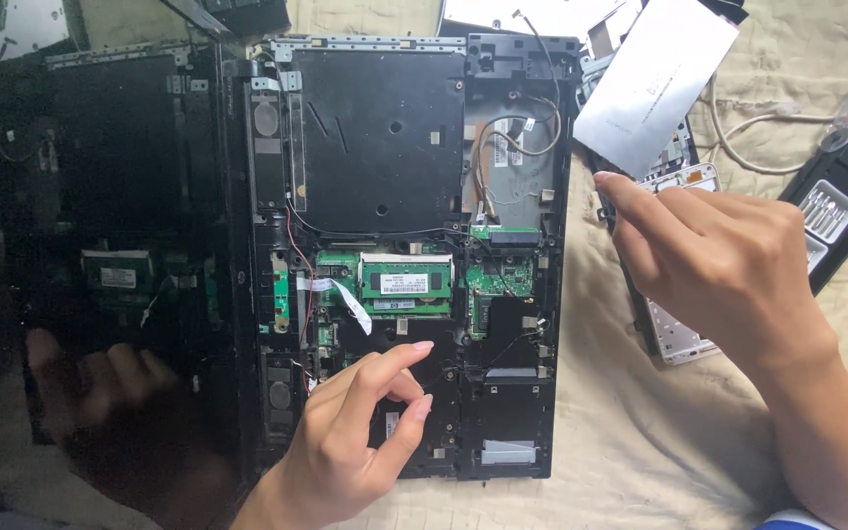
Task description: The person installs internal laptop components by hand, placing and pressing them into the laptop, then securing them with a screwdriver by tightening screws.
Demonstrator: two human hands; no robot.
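Left hand (360,437) rests on the opened laptop (399,255), fingers loosely curled, gripping nothing; right hand (714,260) hovers beside it, whether it pinches something I cannot tell

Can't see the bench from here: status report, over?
Left hand pinching over opened black laptop chassis. Right hand raised beside it, apparently empty. Green memory module exposed, unobstructed.

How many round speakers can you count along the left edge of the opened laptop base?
2: the upper speaker sits near the top left corner, the lower speaker near the bottom left, beside the left hand. Others may be hidden.
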